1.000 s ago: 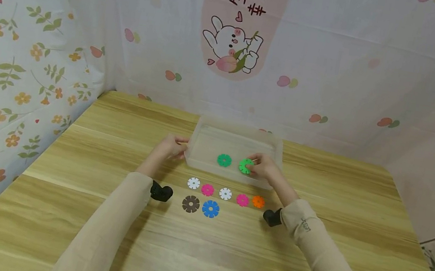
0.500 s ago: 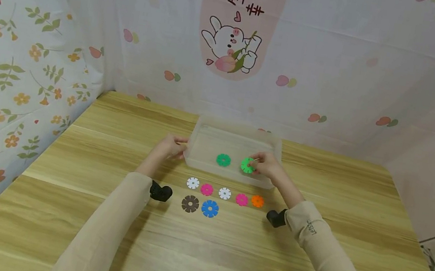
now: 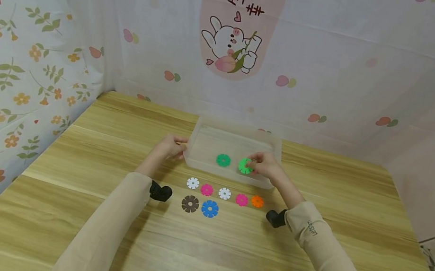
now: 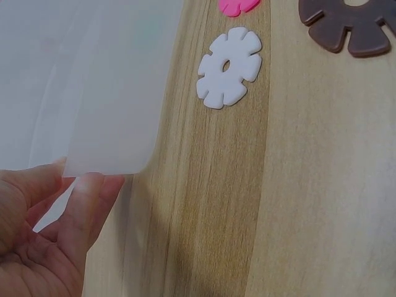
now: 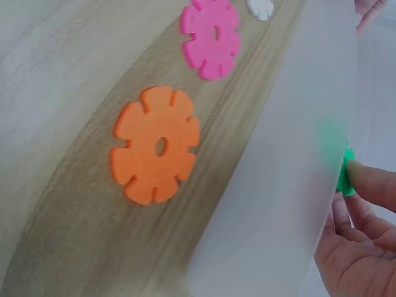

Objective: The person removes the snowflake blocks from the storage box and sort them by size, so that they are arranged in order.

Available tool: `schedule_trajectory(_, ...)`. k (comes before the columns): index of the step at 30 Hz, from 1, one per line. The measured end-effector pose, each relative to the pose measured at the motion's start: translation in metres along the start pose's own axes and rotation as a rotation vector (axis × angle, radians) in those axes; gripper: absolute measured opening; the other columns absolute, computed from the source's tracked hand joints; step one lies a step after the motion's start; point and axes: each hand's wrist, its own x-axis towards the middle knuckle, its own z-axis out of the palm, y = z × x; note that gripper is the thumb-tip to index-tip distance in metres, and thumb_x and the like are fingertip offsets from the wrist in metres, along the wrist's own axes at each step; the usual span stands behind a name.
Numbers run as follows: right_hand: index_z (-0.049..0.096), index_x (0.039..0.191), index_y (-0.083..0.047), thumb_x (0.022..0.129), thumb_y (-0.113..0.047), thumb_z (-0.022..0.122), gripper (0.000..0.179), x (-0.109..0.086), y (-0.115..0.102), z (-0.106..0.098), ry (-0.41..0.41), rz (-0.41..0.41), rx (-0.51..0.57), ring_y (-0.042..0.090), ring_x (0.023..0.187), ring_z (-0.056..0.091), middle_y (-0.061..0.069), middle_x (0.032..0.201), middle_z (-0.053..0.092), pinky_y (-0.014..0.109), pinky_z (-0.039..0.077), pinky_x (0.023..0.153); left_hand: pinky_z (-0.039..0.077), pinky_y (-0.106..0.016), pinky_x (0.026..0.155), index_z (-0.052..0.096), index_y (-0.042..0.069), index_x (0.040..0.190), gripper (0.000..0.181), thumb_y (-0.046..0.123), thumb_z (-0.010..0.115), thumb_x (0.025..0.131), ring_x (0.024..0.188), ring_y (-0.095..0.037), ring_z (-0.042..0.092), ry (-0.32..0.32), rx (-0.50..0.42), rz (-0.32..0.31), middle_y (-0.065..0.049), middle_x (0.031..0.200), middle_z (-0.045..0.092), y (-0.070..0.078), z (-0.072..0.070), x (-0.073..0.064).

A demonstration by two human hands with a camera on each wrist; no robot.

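A translucent plastic box [image 3: 232,175] stands near the table's back edge. My left hand [image 3: 170,147] holds its left end, thumb and fingers at the wall's edge in the left wrist view [image 4: 59,229]. Inside the box's right part, my right hand [image 3: 265,163] pinches a bright green notched disc [image 3: 244,166], a snowflake-type building piece, between thumb and fingers. The right wrist view shows only part of this green disc [image 5: 348,176] past the box's frosted wall. A darker green notched disc [image 3: 223,160] lies in the box to its left.
In front of the box is a row of smaller discs: white [image 3: 192,183], pink [image 3: 206,190], white [image 3: 224,194], pink [image 3: 241,200] and orange [image 3: 257,201]. Nearer lie larger brown [image 3: 190,204] and blue [image 3: 210,209] discs. A patterned cloth [image 3: 318,75] hangs behind the wooden table [image 3: 195,266].
The bright green disc shifts slightly right, then back left, and tilts a little in my right hand. My right forearm has swung slightly right. My left hand stays at the box.
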Motion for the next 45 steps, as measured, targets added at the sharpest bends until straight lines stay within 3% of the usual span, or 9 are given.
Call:
schedule_trajectory(10,0.056,0.114,0.009,0.092,-0.007,0.052,0.028,-0.005,-0.009,0.001,0.000,-0.003,-0.044,0.015,0.073,0.056,0.006,0.084,0.058,0.030,0.055,0.072,0.055,-0.023,0.061,0.058,0.013,0.125,0.038,0.011,0.062,0.087,0.064,-0.011,0.059,-0.010,-0.045,0.036,-0.017,0.097,0.064,-0.050,-0.007,0.078)
schedule_trajectory(18,0.056,0.113,0.009,0.092,-0.008,0.052,0.028,-0.008,-0.014,0.002,-0.003,-0.023,-0.034,0.024,0.080,0.058,0.007,0.084,0.057,0.041,0.053,0.080,0.052,-0.016,0.060,0.045,0.001,0.133,0.041,0.004,0.048,0.093,0.064,-0.005,0.056,0.017,0.009,-0.009,-0.025,0.113,0.057,-0.014,-0.001,0.026)
schedule_trajectory(21,0.055,0.114,0.009,0.092,-0.008,0.052,0.028,-0.011,-0.016,0.002,-0.016,-0.029,-0.036,0.025,0.082,0.058,0.007,0.086,0.057,0.043,0.053,0.082,0.055,-0.021,0.066,0.048,0.004,0.132,0.039,0.005,0.050,0.092,0.069,-0.008,0.059,0.009,0.001,-0.008,-0.023,0.113,0.058,-0.018,0.000,0.034)
schedule_trajectory(23,0.056,0.113,0.009,0.092,-0.008,0.052,0.027,-0.012,-0.018,0.002,-0.022,-0.028,-0.028,0.026,0.082,0.058,0.007,0.085,0.057,0.044,0.053,0.083,0.055,-0.022,0.062,0.058,0.010,0.124,0.036,0.012,0.059,0.089,0.067,-0.010,0.061,-0.020,-0.057,0.063,-0.019,0.100,0.063,-0.045,-0.005,0.068)
schedule_trajectory(25,0.056,0.113,0.009,0.092,-0.009,0.052,0.028,-0.014,-0.018,0.003,-0.040,-0.026,-0.028,0.024,0.081,0.058,0.006,0.084,0.057,0.043,0.052,0.084,0.056,-0.025,0.065,0.059,0.014,0.123,0.036,0.014,0.062,0.087,0.069,-0.013,0.063,-0.030,-0.066,0.060,-0.018,0.098,0.064,-0.053,-0.007,0.081)
schedule_trajectory(28,0.056,0.112,0.009,0.091,-0.009,0.053,0.027,-0.015,-0.018,0.004,-0.060,-0.024,-0.026,0.019,0.077,0.057,0.006,0.083,0.056,0.042,0.053,0.083,0.054,-0.021,0.060,0.056,0.012,0.126,0.038,0.013,0.059,0.089,0.062,-0.009,0.059,-0.027,-0.051,0.049,-0.022,0.105,0.062,-0.045,-0.008,0.066)
schedule_trajectory(32,0.056,0.111,0.009,0.091,-0.010,0.053,0.027,-0.017,-0.018,0.005,-0.082,-0.026,-0.038,0.012,0.073,0.056,0.006,0.083,0.057,0.041,0.053,0.082,0.050,-0.014,0.057,0.044,0.003,0.134,0.041,0.005,0.047,0.094,0.058,-0.002,0.051,0.005,0.009,-0.021,-0.027,0.122,0.052,-0.011,-0.001,0.020)
schedule_trajectory(41,0.060,0.107,0.007,0.091,-0.012,0.055,0.025,-0.024,-0.020,0.008,-0.137,-0.044,-0.085,0.012,0.071,0.057,0.007,0.084,0.062,0.037,0.055,0.077,0.055,-0.023,0.065,0.055,0.014,0.127,0.040,0.011,0.060,0.088,0.069,-0.011,0.060,-0.017,-0.040,0.016,-0.019,0.104,0.062,-0.046,-0.007,0.072)
schedule_trajectory(45,0.064,0.100,0.005,0.090,-0.013,0.056,0.021,-0.027,-0.020,0.012,-0.167,-0.063,-0.129,0.017,0.074,0.057,0.005,0.081,0.064,0.038,0.054,0.076,0.055,-0.021,0.066,0.047,0.007,0.133,0.042,0.007,0.053,0.092,0.069,-0.009,0.059,0.001,-0.006,-0.024,-0.023,0.115,0.058,-0.028,-0.004,0.046)
